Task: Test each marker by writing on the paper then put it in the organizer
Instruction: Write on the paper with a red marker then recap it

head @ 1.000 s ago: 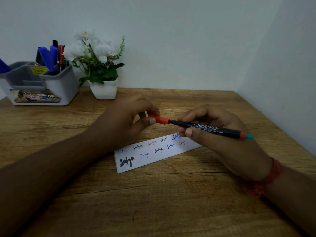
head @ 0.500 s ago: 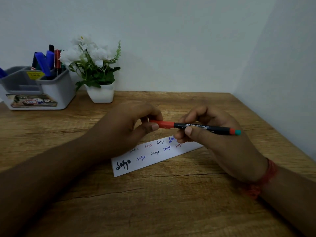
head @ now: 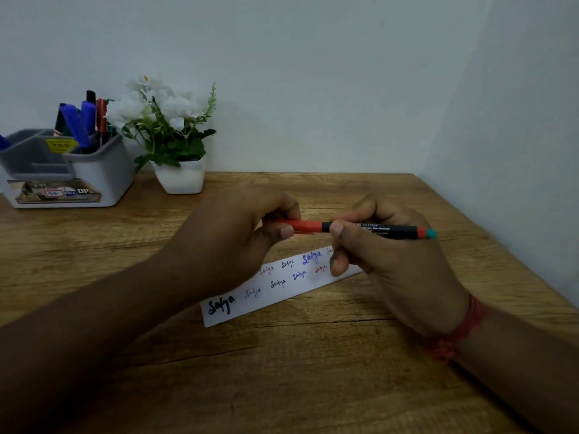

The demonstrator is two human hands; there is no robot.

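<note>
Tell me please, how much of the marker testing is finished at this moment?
Mostly done, it seems: the paper carries many written words, and several markers stand in the organizer. In hand: the right hand holds the red-capped marker while the left hand pinches its cap. Left: place it in the organizer.

bare forearms, red thread wristband (head: 460,333)

Both hands (head: 238,233) (head: 385,261) grip red-capped marker (head: 372,230)
</note>
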